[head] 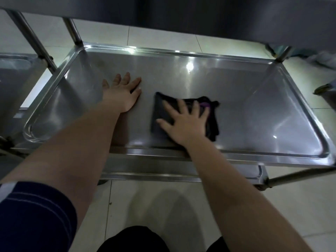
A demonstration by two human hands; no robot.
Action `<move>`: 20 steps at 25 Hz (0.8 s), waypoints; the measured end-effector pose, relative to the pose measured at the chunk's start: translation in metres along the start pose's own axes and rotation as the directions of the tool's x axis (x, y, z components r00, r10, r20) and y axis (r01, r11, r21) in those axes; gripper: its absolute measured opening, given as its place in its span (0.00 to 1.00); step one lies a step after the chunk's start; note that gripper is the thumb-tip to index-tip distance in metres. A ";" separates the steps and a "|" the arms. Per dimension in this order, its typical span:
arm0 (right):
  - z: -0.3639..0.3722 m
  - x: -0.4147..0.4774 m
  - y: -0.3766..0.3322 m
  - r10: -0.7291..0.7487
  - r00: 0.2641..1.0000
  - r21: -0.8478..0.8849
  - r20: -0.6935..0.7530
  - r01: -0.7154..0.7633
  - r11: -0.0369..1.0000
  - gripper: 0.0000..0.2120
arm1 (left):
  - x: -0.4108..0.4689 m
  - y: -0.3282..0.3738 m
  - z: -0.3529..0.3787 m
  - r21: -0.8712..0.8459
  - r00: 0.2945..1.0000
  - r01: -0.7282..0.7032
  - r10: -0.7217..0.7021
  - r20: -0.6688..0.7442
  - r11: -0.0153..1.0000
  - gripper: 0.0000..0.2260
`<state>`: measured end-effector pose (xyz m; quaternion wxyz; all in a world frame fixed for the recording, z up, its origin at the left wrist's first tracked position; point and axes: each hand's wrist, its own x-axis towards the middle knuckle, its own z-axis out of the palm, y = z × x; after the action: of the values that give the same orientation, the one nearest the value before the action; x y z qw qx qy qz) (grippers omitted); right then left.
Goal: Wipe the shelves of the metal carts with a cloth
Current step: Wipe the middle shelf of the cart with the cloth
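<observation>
Wiping the middle shelf [245, 99]: the right hand [187, 122] presses the cloth [211, 124] flat near the front rim, fingers spread, while the left hand [121, 95] rests flat beside it, holding nothing. Next, probably sweep toward unwiped corners.

Likely catering back room, stainless carts [181, 54], pale tiled floor [145, 206]

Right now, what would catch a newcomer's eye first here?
Two bare hands lie flat on the shiny metal cart shelf. The right hand presses a dark cloth with spread fingers near the front rim, while the left hand rests bare on the steel to the cloth's left. A bright light glare sits behind them.
</observation>
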<state>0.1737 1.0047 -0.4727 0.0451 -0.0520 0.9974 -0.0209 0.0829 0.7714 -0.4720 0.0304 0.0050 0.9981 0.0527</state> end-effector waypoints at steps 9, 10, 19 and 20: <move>-0.004 -0.040 0.115 0.052 0.994 -0.060 -0.100 -0.058 0.997 0.35 | 0.000 0.000 -0.004 0.037 0.997 -0.007 0.004 0.075 0.999 0.24; -0.007 -0.048 0.145 0.109 0.991 -0.051 -0.080 -0.113 0.992 0.35 | -0.002 0.006 -0.005 0.055 0.998 0.000 -0.004 0.062 0.998 0.24; -0.009 -0.058 0.182 0.165 0.986 -0.033 -0.018 -0.166 0.986 0.33 | -0.033 0.254 0.022 -0.076 0.949 -0.315 0.316 -0.001 0.946 0.22; -0.008 -0.060 0.191 0.152 0.988 -0.051 -0.026 -0.153 0.987 0.34 | -0.031 0.261 0.026 -0.078 0.951 -0.309 0.310 0.010 0.948 0.22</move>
<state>0.2126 1.2013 -0.4684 0.0344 0.0237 0.9991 0.0083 0.1172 1.0334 -0.4684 0.0331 0.1609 0.9819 0.0943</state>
